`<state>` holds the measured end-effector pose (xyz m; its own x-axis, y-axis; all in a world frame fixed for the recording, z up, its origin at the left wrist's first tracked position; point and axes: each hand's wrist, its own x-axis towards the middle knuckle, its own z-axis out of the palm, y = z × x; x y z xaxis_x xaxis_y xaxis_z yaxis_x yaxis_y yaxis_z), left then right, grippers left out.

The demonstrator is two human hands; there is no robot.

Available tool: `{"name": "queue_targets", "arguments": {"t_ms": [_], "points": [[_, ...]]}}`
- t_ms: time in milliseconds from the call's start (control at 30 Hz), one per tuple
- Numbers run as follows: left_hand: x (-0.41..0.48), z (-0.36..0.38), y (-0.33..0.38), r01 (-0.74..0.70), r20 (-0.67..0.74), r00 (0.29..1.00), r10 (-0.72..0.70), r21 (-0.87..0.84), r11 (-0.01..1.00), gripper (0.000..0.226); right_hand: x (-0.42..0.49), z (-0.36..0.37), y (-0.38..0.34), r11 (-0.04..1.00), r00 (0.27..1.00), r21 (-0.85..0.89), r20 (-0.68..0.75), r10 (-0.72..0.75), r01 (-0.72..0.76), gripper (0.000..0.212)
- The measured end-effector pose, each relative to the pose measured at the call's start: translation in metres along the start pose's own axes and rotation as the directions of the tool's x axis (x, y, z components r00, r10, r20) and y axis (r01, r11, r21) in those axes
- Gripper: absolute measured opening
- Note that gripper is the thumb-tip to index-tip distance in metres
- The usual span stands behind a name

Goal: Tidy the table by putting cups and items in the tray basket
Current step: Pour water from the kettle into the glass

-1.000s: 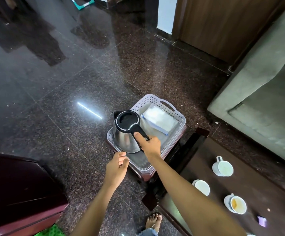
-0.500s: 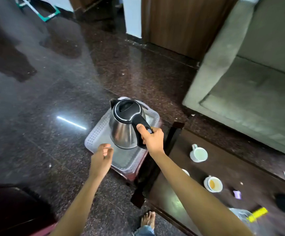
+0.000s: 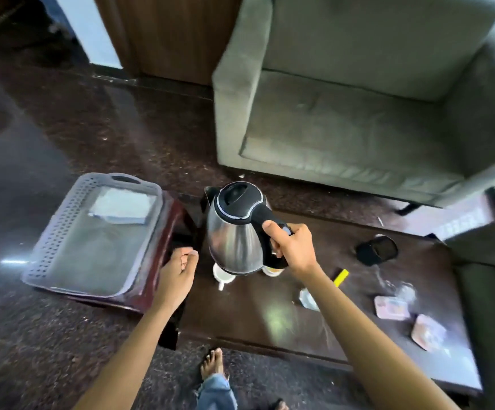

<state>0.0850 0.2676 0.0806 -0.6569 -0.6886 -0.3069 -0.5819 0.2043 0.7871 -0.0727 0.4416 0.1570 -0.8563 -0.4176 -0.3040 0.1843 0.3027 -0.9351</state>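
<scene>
1. The table [image 3: 255, 321] is nearest. Small items are scattered over its right part.
2. The left hand [image 3: 178, 273] is held at the table's left end, just beside the stool [image 3: 173, 216]. Its fingers are loosely curled and nothing is held in them. Contact with either surface cannot be told.
3. The right hand [image 3: 292, 250] is wrapped fully round the black handle of the kettle [image 3: 234, 232], with the thumb laid along the top.
4. Two cups are stood upright on the table between the hands, partly hidden beneath the kettle. The white cup [image 3: 222, 276] has its handle turned towards the person. The second cup [image 3: 273, 271] is seen just below the right hand.
5. The kettle is carried upright in the air above the table's left part. Its long axis is vertical. The spout is pointed far-left. The handle is turned right and towards the person.
6. The basket [image 3: 48, 232] is set on the stool, left of the kettle and apart from it. Its long axis runs near to far. A white packet [image 3: 122, 205] is lodged at its far end.
7. The coming move is judged to turn on this leftward offset. The basket lies left of the right hand's fingers, with the left hand between. The left hand is the nearer to both the basket and the white cup.
</scene>
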Motion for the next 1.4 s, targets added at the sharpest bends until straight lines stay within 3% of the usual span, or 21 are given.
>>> {"name": "queue_targets", "arguments": {"t_ms": [167, 333, 533, 633, 833, 1000, 1200, 1333, 1400], "points": [[-0.038, 0.089, 0.031, -0.101, 0.263, 0.960, 0.095, 0.011, 0.995, 0.037, -0.043, -0.102, 0.032, 0.991, 0.990, -0.107, -0.124, 0.063, -0.076, 0.056], [-0.076, 0.163, 0.047, -0.091, 0.545, 0.830, 0.119, -0.078, 0.993, 0.070, -0.089, -0.178, 0.064, 0.977, 0.967, -0.174, -0.241, 0.078, -0.122, 0.062], [-0.118, 0.234, 0.059, -0.169, 0.682, 0.710, 0.178, -0.081, 0.982, 0.105, -0.121, -0.238, 0.103, 0.967, 0.950, -0.184, -0.288, 0.119, -0.177, 0.058], [-0.134, 0.263, 0.058, -0.073, 0.736, 0.661, 0.145, -0.129, 0.989, 0.103, -0.126, -0.253, 0.118, 0.949, 0.943, -0.220, -0.295, 0.156, -0.225, 0.055], [-0.155, 0.304, 0.041, 0.212, 0.731, 0.683, 0.015, -0.217, 0.953, 0.112, -0.121, -0.262, 0.136, 0.904, 0.930, -0.288, -0.281, 0.237, -0.317, 0.053], [-0.158, 0.318, 0.025, 0.338, 0.716, 0.694, -0.076, -0.231, 0.912, 0.100, -0.111, -0.255, 0.140, 0.872, 0.924, -0.324, -0.236, 0.301, -0.367, 0.052], [-0.157, 0.324, 0.010, 0.354, 0.687, 0.704, -0.180, -0.120, 0.928, 0.110, -0.097, -0.245, 0.139, 0.833, 0.906, -0.357, -0.184, 0.382, -0.423, 0.050], [-0.158, 0.323, 0.007, 0.359, 0.701, 0.688, -0.189, -0.102, 0.928, 0.065, -0.089, -0.239, 0.139, 0.813, 0.890, -0.364, -0.144, 0.432, -0.454, 0.051], [-0.159, 0.323, 0.005, 0.381, 0.697, 0.689, -0.197, -0.117, 0.917, 0.055, -0.086, -0.237, 0.138, 0.809, 0.882, -0.357, -0.126, 0.454, -0.467, 0.051]]}}
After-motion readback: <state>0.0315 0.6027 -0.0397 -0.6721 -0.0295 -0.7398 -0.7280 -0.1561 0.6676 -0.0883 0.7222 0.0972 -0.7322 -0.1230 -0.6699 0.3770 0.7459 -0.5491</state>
